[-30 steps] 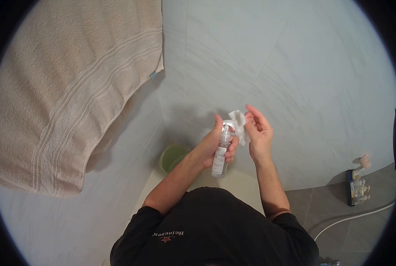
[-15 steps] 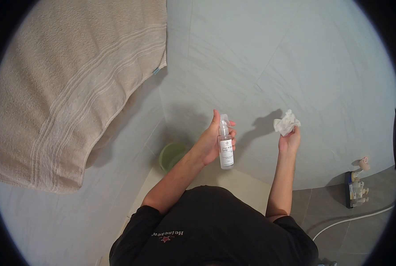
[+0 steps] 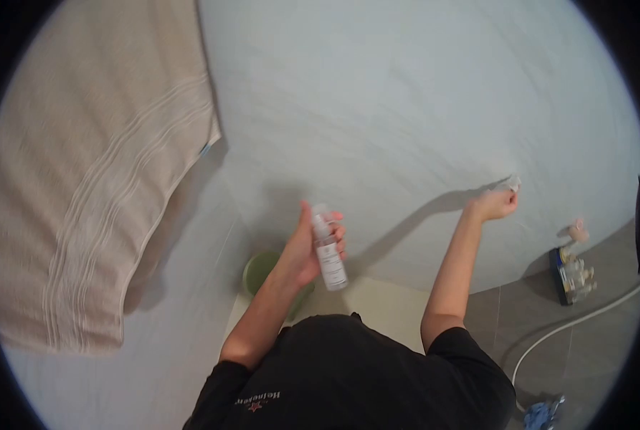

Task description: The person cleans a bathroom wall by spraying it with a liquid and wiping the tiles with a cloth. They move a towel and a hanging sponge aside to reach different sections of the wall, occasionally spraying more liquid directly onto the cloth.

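A clear spray bottle (image 3: 331, 261) with a white printed label and a see-through cap rests in my left hand (image 3: 304, 252), its fingers wrapped round the back and the thumb up along the side. Out to the right, my right hand (image 3: 493, 205) is closed on a crumpled white cloth (image 3: 512, 182), most of it hidden by the fingers. That hand is right by the pale grey marbled wall (image 3: 377, 107), and its arm throws a long shadow there.
A beige towel (image 3: 112, 186) hangs at the left. Below my left arm stands a green bucket (image 3: 255, 272). At the right are a dark rack of pump bottles (image 3: 563, 276), a pink object (image 3: 578, 230), a white hose (image 3: 549, 334) and a blue item (image 3: 538, 416).
My right hand has gone right and turned over with the cloth, nearer the wall. The bottle in my left hand sits further left and lower in view. The camera view has shifted too.
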